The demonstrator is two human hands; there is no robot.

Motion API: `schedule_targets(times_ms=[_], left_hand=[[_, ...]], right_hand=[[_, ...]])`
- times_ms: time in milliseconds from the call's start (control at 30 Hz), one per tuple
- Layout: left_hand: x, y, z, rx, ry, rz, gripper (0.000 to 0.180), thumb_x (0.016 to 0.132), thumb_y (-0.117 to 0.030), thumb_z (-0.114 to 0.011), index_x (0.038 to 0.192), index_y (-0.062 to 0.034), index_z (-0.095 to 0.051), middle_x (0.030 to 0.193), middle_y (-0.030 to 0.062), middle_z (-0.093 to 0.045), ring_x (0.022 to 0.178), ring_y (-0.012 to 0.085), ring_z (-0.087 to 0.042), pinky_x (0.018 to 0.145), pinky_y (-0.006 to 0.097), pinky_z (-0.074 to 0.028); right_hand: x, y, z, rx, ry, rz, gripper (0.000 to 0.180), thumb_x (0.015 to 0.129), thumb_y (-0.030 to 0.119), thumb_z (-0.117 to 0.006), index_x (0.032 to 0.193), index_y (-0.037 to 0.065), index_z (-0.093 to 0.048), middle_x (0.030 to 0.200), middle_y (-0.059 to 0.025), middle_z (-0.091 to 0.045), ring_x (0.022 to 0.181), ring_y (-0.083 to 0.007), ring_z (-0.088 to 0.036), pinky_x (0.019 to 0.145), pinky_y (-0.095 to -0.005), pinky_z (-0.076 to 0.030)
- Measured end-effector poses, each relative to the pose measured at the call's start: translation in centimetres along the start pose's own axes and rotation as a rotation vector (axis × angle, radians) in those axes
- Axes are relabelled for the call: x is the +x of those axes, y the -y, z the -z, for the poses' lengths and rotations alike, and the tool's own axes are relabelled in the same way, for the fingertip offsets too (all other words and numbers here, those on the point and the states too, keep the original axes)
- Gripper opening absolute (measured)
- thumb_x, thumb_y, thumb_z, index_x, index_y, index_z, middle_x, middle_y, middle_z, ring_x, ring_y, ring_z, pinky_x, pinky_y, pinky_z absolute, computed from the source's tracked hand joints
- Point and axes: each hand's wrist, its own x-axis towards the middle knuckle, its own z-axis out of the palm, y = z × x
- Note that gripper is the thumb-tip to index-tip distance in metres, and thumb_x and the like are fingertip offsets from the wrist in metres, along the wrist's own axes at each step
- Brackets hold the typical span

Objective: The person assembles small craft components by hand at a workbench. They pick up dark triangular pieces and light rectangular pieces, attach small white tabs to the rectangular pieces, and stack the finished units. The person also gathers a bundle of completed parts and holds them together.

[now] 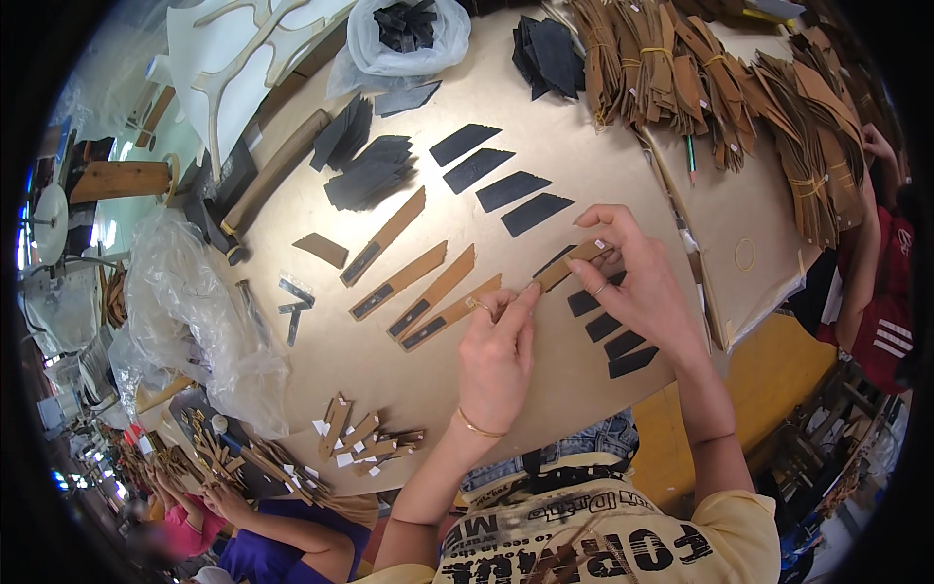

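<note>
Both my hands are closed on a short brown leather strip (558, 276) over the table. My left hand (498, 352) pinches its left end between thumb and fingertips. Thumb and fingers of my right hand (630, 271) grip the other end, where a small white mark shows. Along the strip's far edge runs a black piece (555, 259); whether it is attached I cannot tell. Left of my left hand lie several brown leather strips with slanted ends (397, 280), each with a dark patch. Black slanted pieces (623, 344) lie partly under my right hand.
More black pieces (501, 190) lie in a row, with black stacks (370, 175) beyond. A hammer (277, 167) and clear plastic (195, 321) are at the left. Bundled brown strips (662, 68) fill the far right. Co-workers' arms (282, 530) show at the lower left.
</note>
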Motion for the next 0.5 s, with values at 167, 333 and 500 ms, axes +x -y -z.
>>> schedule_targets(times_ms=[167,333,500], left_hand=[[-0.11,-0.25,-0.17,0.094,0.027,-0.027,0.035,0.083,0.005,-0.066,0.115,-0.0079,-0.072,0.095,0.0132,-0.063,0.073,0.0244,-0.064,0.064,0.034,-0.052],[-0.29,-0.76,-0.46,0.217,0.106,-0.01,0.039,0.083,0.006,-0.064,0.119,-0.0073,-0.069,0.098,0.015,-0.062,0.078,0.0283,-0.065,0.067,0.037,-0.054],[-0.32,-0.97,-0.66,0.26,0.11,-0.032,0.039,0.084,0.006,-0.063,0.121,-0.0054,-0.067,0.102,0.0158,-0.061,0.082,0.0304,-0.065,0.069,0.039,-0.055]], right_hand=[[-0.09,0.08,-0.04,0.0,0.001,-0.02,0.038,0.088,0.004,-0.069,0.12,0.007,-0.049,0.083,-0.0124,-0.063,0.072,-0.0224,-0.07,0.056,-0.0322,-0.052],[-0.22,0.26,-0.01,-0.027,-0.045,0.006,0.041,0.088,0.003,-0.069,0.124,0.007,-0.049,0.082,-0.0104,-0.062,0.071,-0.0202,-0.068,0.057,-0.0316,-0.052],[-0.04,0.28,0.79,0.028,-0.046,-0.049,0.046,0.087,0.004,-0.07,0.128,0.005,-0.05,0.087,-0.0049,-0.064,0.075,-0.0141,-0.06,0.07,-0.0273,-0.049]])
